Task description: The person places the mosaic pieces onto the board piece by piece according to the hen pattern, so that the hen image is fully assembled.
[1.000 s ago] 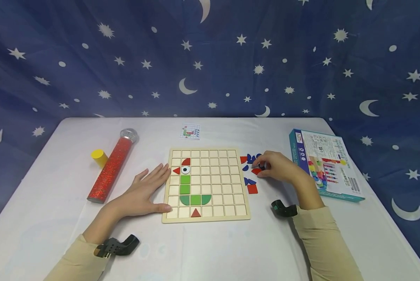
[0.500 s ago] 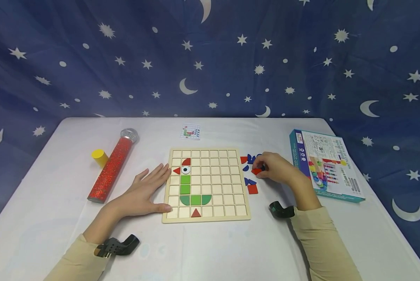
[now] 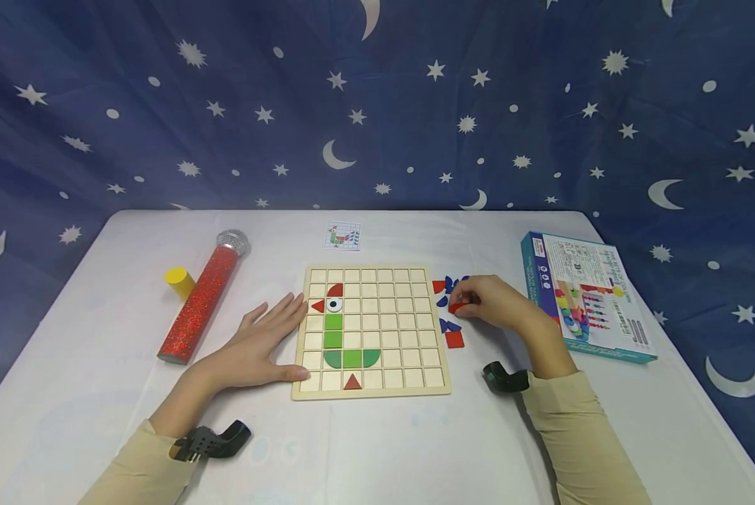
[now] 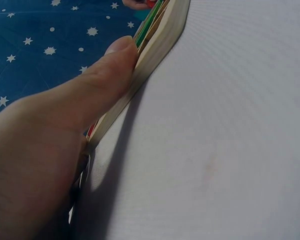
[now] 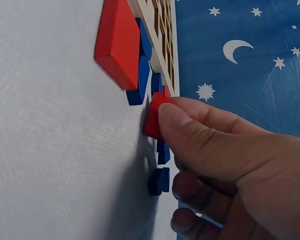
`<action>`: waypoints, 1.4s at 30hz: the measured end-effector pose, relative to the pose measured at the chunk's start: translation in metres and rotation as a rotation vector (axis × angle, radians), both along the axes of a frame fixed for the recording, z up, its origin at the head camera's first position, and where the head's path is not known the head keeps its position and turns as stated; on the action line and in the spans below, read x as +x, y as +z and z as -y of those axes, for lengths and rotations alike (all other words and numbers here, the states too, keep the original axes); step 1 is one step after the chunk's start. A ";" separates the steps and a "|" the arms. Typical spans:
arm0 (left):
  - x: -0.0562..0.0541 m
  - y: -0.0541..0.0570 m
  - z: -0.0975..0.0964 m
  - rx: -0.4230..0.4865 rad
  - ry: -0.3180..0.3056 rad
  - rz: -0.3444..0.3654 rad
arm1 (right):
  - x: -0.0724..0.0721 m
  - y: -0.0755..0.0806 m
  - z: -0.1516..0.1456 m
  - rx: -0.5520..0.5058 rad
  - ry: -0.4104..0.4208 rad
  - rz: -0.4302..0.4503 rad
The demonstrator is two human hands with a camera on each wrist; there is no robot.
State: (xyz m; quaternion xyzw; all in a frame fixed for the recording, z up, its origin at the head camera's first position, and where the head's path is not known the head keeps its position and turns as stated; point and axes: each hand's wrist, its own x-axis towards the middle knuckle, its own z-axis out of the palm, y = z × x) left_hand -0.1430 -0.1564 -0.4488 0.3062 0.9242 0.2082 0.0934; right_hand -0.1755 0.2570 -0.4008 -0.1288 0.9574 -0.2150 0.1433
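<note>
Red piece pinched, right hand; left hand splayed against board; box print illegible

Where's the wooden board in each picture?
Head: the wooden board lies mid-table, the left hand at its left edge.
Left wrist: top middle, the wooden board slants down leftward, meeting the thumb.
Right wrist: top middle, part of the wooden board.
Shared landmark: starry blue cloth.

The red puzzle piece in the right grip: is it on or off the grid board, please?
Off: the right grip pinches the red puzzle piece beyond the right edge of the wooden grid board, near loose blue pieces.
</note>
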 end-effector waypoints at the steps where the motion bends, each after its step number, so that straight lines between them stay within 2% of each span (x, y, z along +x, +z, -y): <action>1: 0.000 0.000 0.000 0.000 0.001 0.002 | 0.000 0.000 0.000 0.001 0.003 -0.006; 4: 0.000 0.000 0.000 0.001 0.002 0.005 | 0.000 0.001 0.003 0.002 0.002 -0.043; 11: 0.001 0.000 0.001 -0.002 0.001 0.000 | 0.004 0.005 0.025 -0.020 -0.022 -0.198; 16: 0.000 0.001 0.001 -0.005 0.001 0.003 | 0.014 0.004 0.055 -0.065 0.052 -0.259; 21: 0.000 0.001 0.001 -0.005 -0.006 0.002 | 0.024 0.000 0.083 -0.144 0.119 -0.243; 26: 0.000 0.001 0.001 0.001 -0.013 -0.001 | 0.032 -0.004 0.101 -0.216 0.115 -0.230; 35: -0.001 0.001 0.000 0.000 -0.007 0.005 | 0.038 -0.008 0.115 -0.247 0.138 -0.240; 42: 0.000 0.002 0.000 -0.003 0.004 0.013 | 0.038 -0.009 0.120 -0.286 0.197 -0.214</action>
